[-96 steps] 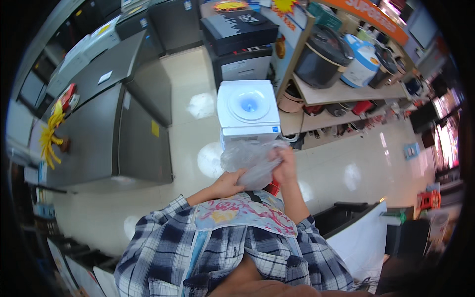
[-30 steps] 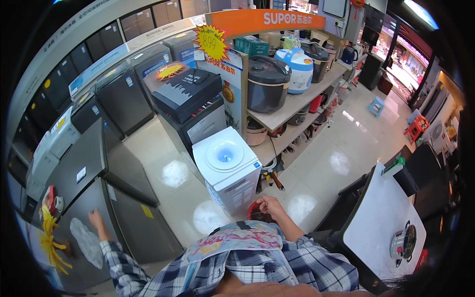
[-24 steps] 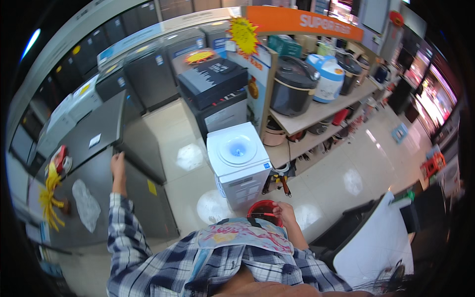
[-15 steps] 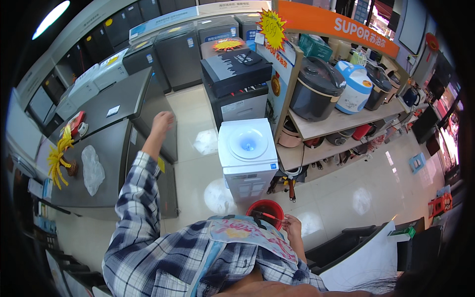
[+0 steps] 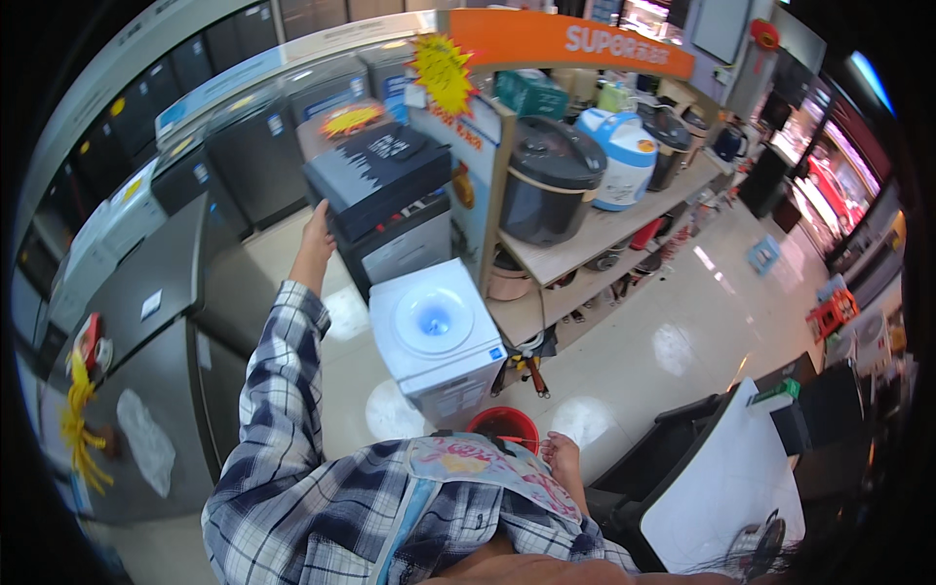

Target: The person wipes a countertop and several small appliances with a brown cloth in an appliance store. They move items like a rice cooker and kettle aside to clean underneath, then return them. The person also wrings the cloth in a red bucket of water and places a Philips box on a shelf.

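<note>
My left hand is stretched forward at the left edge of a dark box with a pale jagged pattern, its fingers extended. Whether the fingertips touch the box is hard to tell. That box lies on top of another dark and grey carton. Low in front of my body, my right hand is closed on the end of a thin red stick, which reaches over a red bucket. Part of the bucket is hidden by my apron. Just beyond it stands a white water dispenser with a round basin on top.
Rice cookers, one black and one blue and white, line a wooden shelf at the right. Grey appliances stand at the left, with a crumpled plastic bag on one. A white-topped table is at the lower right.
My left hand has moved from above the grey appliances to the dark box's edge. The view has turned, so the dispenser and shelf sit further left. My right hand stays beside the bucket.
</note>
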